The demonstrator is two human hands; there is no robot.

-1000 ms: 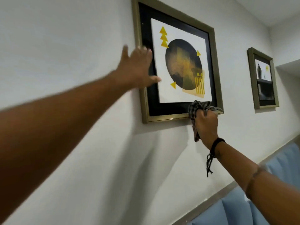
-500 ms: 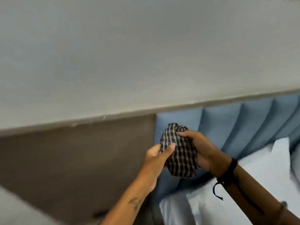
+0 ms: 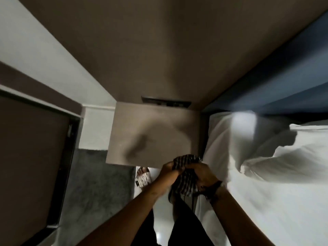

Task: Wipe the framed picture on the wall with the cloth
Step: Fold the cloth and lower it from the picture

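Observation:
The checked black-and-white cloth (image 3: 184,176) is bunched between both hands, low in the middle of the view. My left hand (image 3: 167,172) grips its left side. My right hand (image 3: 204,174), with a dark band at the wrist, grips its right side. Part of the cloth hangs down below the hands. The framed picture is out of view; I am looking straight down.
A brown bedside table (image 3: 152,134) stands just beyond the hands, with a dark socket strip (image 3: 166,103) on the wall panel behind it. A bed with white pillows (image 3: 266,157) lies to the right. My sandalled foot (image 3: 142,176) stands on the white floor; grey carpet (image 3: 95,192) lies left.
The view has swung from the wall down to the floor. Both hands left the frame and came together on the cloth, which has dropped to waist height.

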